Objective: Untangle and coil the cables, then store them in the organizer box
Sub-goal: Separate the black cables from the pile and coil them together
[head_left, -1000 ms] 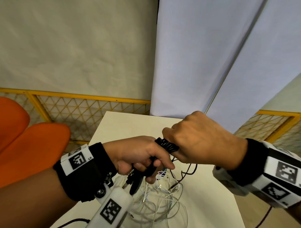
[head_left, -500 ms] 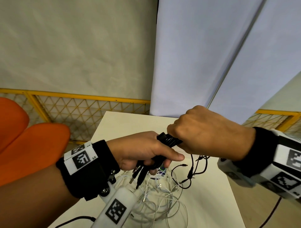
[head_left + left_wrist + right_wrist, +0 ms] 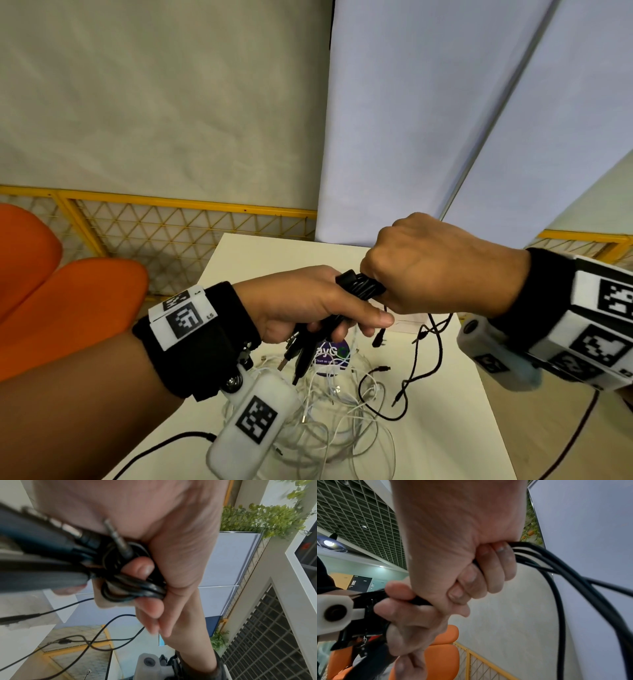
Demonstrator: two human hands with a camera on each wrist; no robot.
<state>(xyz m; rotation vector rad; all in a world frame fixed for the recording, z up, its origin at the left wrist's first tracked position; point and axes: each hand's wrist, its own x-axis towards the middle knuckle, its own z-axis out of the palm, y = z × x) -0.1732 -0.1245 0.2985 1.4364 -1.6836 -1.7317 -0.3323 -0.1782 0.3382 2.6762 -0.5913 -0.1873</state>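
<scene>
1. Our biggest risk, as we judge it, is the bundle [image 3: 359,287] springing loose. Both hands hold it above the tabletop [image 3: 442,421]: our left hand [image 3: 305,303] has its fingers curled round the lower part, where plugs stick out below, and our right hand [image 3: 428,263] is fisted round the upper loops. If either grip slackens, the stiff black loops could unwind.
2. Next, the loose tail [image 3: 416,356] hangs from the bundle down to the tabletop, just beside the white tangle [image 3: 329,411]. Winding it in could drag white cables along or snag a plug.
3. A lesser risk: a pull on that tail could slide the white tangle toward the tabletop's edge.
4. Counts: two hands, both gripping; one black bundle, with at least three plugs showing below the left hand; one white tangle, whose separate cables we cannot count; one tabletop. No organizer box shows clearly in any view, so storing looks well off.
</scene>
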